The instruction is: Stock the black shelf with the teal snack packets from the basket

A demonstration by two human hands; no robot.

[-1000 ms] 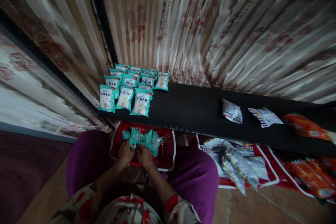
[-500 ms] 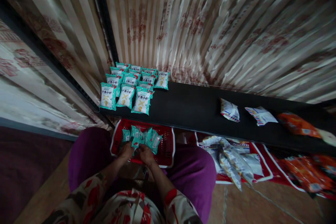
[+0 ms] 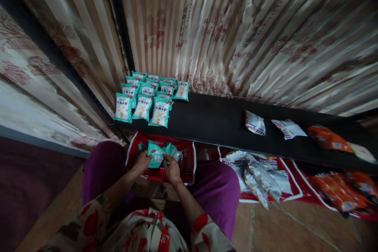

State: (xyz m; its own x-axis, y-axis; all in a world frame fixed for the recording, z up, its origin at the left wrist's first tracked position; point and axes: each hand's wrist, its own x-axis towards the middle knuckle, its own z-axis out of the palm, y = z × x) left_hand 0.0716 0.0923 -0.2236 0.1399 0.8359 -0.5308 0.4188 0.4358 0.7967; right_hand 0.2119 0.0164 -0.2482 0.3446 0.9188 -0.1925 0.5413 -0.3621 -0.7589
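The left hand [image 3: 141, 163] and right hand [image 3: 173, 170] each have the grip clenched on one bundle of teal snack packets [image 3: 156, 154]. The bundle is held just above the red basket [image 3: 189, 167], between the person's knees. Matching shelved packets [image 3: 147, 100] stand in rows at the left end of the black shelf [image 3: 212, 122].

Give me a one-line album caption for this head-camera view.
Left hand and right hand hold teal snack packets at a red basket below a dark shelf.
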